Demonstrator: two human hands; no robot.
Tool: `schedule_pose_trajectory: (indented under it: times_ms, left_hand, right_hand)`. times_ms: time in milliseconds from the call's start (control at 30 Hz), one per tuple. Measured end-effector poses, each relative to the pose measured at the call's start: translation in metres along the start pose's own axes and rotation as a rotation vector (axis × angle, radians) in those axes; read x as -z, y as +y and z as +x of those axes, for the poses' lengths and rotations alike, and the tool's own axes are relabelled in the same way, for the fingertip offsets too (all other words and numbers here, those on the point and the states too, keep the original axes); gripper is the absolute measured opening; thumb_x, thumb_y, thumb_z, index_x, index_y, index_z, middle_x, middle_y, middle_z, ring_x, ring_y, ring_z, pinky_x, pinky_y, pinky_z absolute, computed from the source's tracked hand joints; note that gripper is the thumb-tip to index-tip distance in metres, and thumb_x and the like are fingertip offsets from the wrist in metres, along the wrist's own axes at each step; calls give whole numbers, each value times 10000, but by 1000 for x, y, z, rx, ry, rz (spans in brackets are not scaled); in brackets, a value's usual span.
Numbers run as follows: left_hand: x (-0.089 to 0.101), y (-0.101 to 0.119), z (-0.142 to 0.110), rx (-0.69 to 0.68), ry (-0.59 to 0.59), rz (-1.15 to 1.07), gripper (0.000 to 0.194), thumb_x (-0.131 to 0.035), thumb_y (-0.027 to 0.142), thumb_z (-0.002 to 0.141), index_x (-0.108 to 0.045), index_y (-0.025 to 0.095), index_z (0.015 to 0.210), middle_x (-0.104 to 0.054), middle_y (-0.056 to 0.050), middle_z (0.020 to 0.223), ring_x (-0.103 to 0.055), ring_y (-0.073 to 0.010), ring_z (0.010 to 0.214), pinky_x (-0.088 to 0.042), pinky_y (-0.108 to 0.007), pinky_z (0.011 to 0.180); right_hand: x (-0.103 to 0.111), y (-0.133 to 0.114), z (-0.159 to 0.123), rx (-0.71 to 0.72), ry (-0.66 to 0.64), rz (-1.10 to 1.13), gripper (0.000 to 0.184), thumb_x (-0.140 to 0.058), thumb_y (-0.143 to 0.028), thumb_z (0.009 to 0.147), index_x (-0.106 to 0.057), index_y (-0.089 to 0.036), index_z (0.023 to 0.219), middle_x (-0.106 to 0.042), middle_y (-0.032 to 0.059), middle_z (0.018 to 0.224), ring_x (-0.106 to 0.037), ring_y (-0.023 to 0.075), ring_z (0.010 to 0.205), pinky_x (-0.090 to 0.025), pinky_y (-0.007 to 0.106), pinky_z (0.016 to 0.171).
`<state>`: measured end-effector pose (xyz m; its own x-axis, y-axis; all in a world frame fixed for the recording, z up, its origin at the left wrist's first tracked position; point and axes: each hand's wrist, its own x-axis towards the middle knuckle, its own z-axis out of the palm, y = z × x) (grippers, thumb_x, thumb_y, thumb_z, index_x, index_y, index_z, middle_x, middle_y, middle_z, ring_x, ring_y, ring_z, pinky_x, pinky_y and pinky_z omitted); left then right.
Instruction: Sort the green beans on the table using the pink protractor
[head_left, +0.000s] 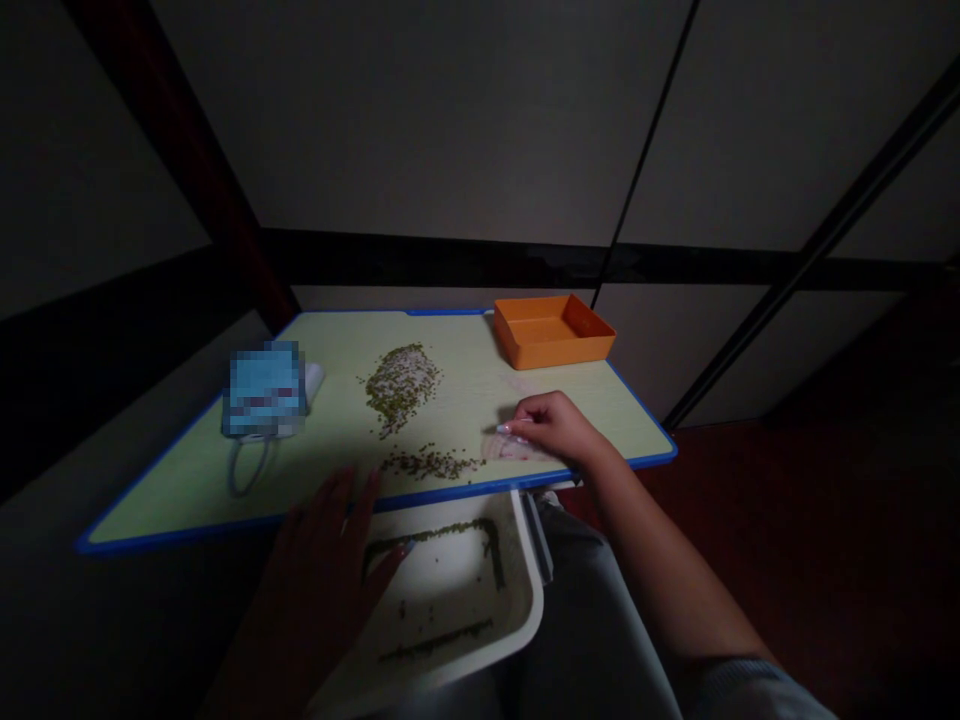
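Seeds [403, 385] lie mid-frame on the counter [176, 480]. Right of them, the right hand [555, 425] seems at fine fingerwork, fingers narrow, any grip unclear; left hand [322, 555], lower left, fingers wide. Reaching the heap calls for leftward travel

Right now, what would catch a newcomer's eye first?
Probably the bright orange tray at the table's far right corner. Next, the heap of small green and pale grains mid-table, with a looser scatter nearer the front edge, close to the right hand.
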<state>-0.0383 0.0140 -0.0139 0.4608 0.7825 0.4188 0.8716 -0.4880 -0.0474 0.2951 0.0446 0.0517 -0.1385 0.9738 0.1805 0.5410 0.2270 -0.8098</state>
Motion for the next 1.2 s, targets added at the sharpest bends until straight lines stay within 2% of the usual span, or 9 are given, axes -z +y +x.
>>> schedule_pose_trajectory:
  times_ms: [167,433,800,1000,1200]
  left_hand:
    - [1,0,1,-14,-13,-1,787,-313,660,850,-347,163,1460,-439,-226,1514,-422,-369,1404,-384,-561,1091]
    - [4,1,2,-5,-34,-7,772,-286,644,856,-356,161,1454,-435,-218,1519,-394,-359,1425,-361,-568,1110]
    - [5,2,3,0,-44,-19,777,-316,632,853,-340,151,1462,-419,-224,1526,-393,-378,1417,-345,-579,1117]
    - [11,6,4,-7,-69,8,742,-331,592,877,-329,130,1457,-413,-242,1524,-395,-388,1418,-356,-585,1116]
    - [11,6,5,-8,-59,21,737,-327,593,874,-363,123,1441,-441,-253,1503,-424,-392,1399,-383,-591,1095]
  right_hand:
    - [-1,2,-3,-33,113,60,271,-737,-398,752,-646,-144,730,-471,-59,556,-380,74,521,-261,203,498]
    - [-5,-1,2,-68,8,86,280,-724,-373,760,-595,-153,647,-488,-58,514,-385,67,482,-260,194,474]
    - [-3,-5,0,-48,10,116,324,-725,-420,749,-579,-161,620,-464,-64,497,-372,70,485,-237,204,483]
    - [-3,-5,-1,-37,-38,72,282,-724,-369,767,-603,-150,636,-476,-62,506,-380,72,495,-252,209,494]
    - [-6,-1,2,-49,22,-2,268,-710,-343,794,-597,-151,644,-508,-51,529,-405,72,501,-266,205,499]
